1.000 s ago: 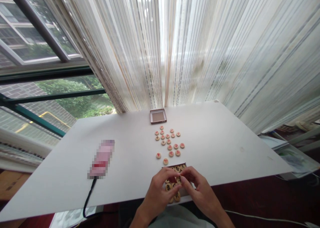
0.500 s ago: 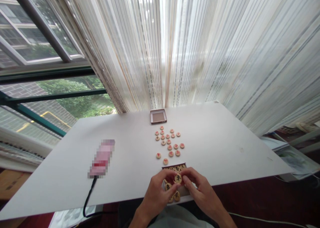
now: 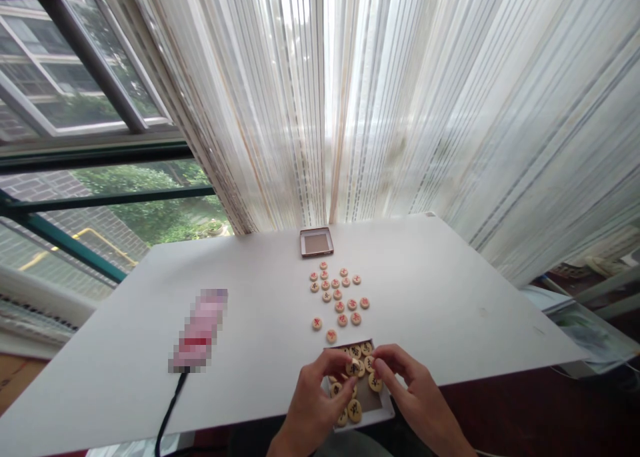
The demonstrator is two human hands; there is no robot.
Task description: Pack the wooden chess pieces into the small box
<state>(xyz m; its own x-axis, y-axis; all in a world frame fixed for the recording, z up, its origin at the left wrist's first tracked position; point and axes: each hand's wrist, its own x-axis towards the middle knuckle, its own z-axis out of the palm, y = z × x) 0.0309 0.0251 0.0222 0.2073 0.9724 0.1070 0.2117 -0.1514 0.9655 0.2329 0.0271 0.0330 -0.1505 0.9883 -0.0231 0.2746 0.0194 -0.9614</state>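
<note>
Low in the head view, a shallow cardboard box (image 3: 384, 413) holds several round wooden Chinese chess pieces with dark characters. My left hand (image 3: 315, 390) reaches over its left side, thumb and fingers closed on a tilted Chinese chess piece (image 3: 353, 367). At the right edge, my right hand (image 3: 413, 385) has thumb and index finger slightly apart, the tips close beside a dark-marked piece (image 3: 369, 363). Another piece (image 3: 375, 381) sits just below those fingertips. Both hands partly hide the box's contents.
Several chess pieces, mostly red-marked, lie spread beyond the box, including one piece (image 3: 331, 336) near its far edge. A box lid (image 3: 317, 245) rests at the back of the white table (image 3: 440, 303). A blurred pink object (image 3: 200, 327) with a black cable (image 3: 173, 403) lies left.
Both hands were around one upright-facing piece; now a piece is tilted in my left hand, and my right hand has drawn apart to the right, uncovering more of the box. The view shifted slightly.
</note>
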